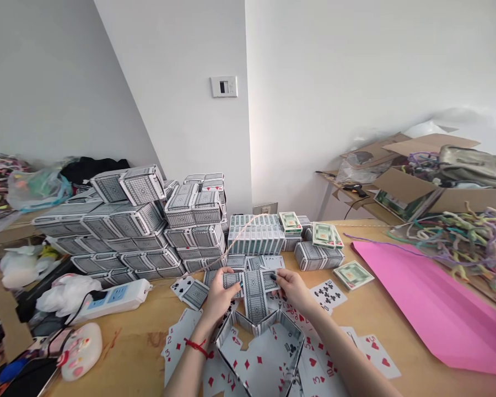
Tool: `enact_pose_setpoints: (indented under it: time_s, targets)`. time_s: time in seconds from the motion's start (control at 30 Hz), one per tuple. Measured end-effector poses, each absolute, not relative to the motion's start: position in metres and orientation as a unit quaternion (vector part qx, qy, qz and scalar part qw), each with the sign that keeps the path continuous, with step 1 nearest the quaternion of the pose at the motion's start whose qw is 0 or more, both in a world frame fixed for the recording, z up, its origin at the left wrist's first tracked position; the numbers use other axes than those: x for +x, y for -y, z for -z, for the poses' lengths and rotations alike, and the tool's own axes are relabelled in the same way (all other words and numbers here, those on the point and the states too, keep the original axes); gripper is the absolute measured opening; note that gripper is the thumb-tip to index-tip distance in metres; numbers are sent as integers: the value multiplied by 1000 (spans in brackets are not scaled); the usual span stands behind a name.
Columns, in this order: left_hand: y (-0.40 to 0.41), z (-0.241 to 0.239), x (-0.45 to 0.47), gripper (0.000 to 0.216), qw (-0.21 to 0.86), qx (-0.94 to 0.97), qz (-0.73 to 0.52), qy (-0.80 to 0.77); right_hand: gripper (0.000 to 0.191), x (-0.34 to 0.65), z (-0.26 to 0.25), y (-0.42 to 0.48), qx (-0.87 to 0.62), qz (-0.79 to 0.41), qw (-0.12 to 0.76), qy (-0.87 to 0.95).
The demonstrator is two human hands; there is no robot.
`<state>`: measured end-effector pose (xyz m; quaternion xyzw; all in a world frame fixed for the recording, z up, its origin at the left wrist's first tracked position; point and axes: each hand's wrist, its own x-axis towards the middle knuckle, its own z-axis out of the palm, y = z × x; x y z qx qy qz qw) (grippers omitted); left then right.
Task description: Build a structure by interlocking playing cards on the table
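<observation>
Between my two hands is a cross-shaped piece of joined playing cards point(254, 295), grey patterned backs facing me. My left hand point(225, 288) is closed on its left arm, thumb on top. The right arm of the piece is pinched in my right hand point(292, 288). Just below it stands a heart-shaped wall of folded cards point(291, 325), nearest to my forearms. Loose playing cards point(258, 361) lie face up inside and around this wall, mostly diamonds and hearts. Part of the piece's ends is hidden under my fingers.
Stacked blocks of folded cards point(128, 220) rise at the back left. Green card packs point(353, 274) and a row of card boxes point(256, 234) sit behind my hands. Left is a power strip point(116, 298); right, a pink sheet point(434, 309) and pipe cleaners point(458, 237).
</observation>
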<state>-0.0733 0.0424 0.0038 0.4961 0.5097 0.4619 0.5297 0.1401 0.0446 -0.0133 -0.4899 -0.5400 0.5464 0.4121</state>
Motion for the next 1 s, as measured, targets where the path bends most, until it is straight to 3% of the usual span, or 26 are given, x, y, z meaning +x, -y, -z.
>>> enact_pose_setpoints:
  time_s: [0.37,1.0]
  targets:
    - [-46,4,-76,28,445,530,-462,-555,27,140,7,-43,-485,-551,394,552]
    - [-46,4,-80,33,474,484,-499,-540,40,165,8,-50,-480,-551,418,539]
